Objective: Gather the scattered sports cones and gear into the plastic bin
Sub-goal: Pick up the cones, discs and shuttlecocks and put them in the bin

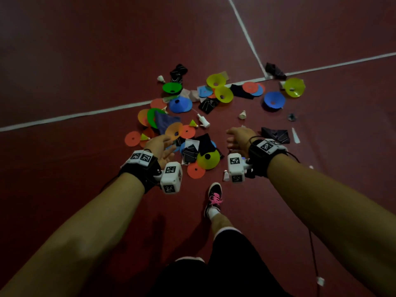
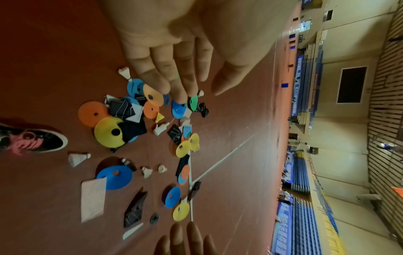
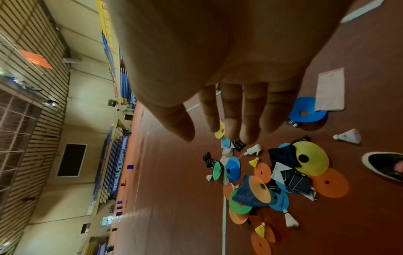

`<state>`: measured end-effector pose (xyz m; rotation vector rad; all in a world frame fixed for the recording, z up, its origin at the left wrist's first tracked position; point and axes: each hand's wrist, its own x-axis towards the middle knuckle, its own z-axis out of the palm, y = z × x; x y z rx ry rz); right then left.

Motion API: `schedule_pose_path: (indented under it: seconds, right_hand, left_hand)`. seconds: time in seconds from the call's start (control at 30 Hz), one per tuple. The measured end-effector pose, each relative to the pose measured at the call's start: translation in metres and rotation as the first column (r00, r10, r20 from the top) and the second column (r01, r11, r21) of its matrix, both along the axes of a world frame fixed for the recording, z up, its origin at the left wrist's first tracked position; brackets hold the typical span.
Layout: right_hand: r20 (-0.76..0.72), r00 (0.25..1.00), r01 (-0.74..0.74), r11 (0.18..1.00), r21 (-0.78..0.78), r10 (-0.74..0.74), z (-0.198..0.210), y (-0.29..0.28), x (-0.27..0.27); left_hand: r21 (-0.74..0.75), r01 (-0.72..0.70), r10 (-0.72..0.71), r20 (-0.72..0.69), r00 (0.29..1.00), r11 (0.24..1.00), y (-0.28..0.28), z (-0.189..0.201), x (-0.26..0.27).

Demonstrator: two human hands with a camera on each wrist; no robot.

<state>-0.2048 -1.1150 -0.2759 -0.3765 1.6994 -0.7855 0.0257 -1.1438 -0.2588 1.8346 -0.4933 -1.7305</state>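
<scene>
Above a dull red sports floor [image 1: 64,71] crossed by white painted lines, my left hand [image 1: 159,146] and right hand [image 1: 239,137] hover with fingers loose and spread, gripping nothing. Below them lie the scattered flat plastic disc cones, among them a yellow cone [image 1: 208,157] with a round centre hole just ahead of my black shoe [image 1: 214,198], mixed with feathered shuttlecocks [image 1: 242,114] and crumpled dark cloths [image 1: 275,133]. The blue wall banners' writing [image 2: 304,82] is too blurred to read, and the plastic bin is nowhere in view.

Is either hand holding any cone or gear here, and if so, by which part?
Nothing is held. The left hand and right hand hover open-fingered above the scattered cones.
</scene>
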Motion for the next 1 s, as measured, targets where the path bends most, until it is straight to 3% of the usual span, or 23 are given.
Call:
schedule_pose_path:
  seconds: [0.2, 0.3, 0.4, 0.53, 0.7, 0.93, 1.0]
  right_hand:
    - [-0.011, 0.994, -0.104, 0.994, 0.021, 0.105, -0.034, -0.137, -0.019]
    - [-0.076, 0.98, -0.178, 0.982, 0.067, 0.183, -0.064, -0.173, -0.03]
    - [-0.047, 0.972, -0.222, 0.962, 0.161, 0.232, -0.112, -0.186, -0.039]
    - [0.001, 0.987, -0.157, 0.956, 0.248, 0.162, -0.202, -0.209, -0.05]
    - [0.055, 0.996, -0.078, 0.949, 0.307, 0.065, -0.337, -0.237, -0.049]
    - [-0.01, 0.998, -0.058, 0.936, 0.347, 0.066, -0.524, -0.271, -0.037]
    - [-0.07, 0.99, -0.088, 0.936, 0.341, 0.118, -0.564, -0.287, -0.033]
  left_hand:
    - [0.013, -0.083, 0.083, 0.039, 0.996, 0.996, -0.127, -0.02, -0.022]
    - [0.083, -0.1, 0.1, -0.004, 0.995, 0.992, -0.165, -0.047, -0.039]
    - [0.169, -0.101, 0.105, -0.02, 0.994, 0.981, -0.19, -0.086, -0.053]
    - [0.279, -0.094, 0.122, -0.084, 0.989, 0.956, -0.228, -0.162, -0.068]
    - [0.223, -0.045, 0.059, -0.06, 0.996, 0.974, -0.27, -0.289, -0.084]
    - [0.222, 0.043, -0.01, -0.148, 0.989, 0.974, -0.302, -0.46, -0.101]
    - [0.223, 0.043, -0.007, -0.157, 0.988, 0.974, -0.311, -0.493, -0.106]
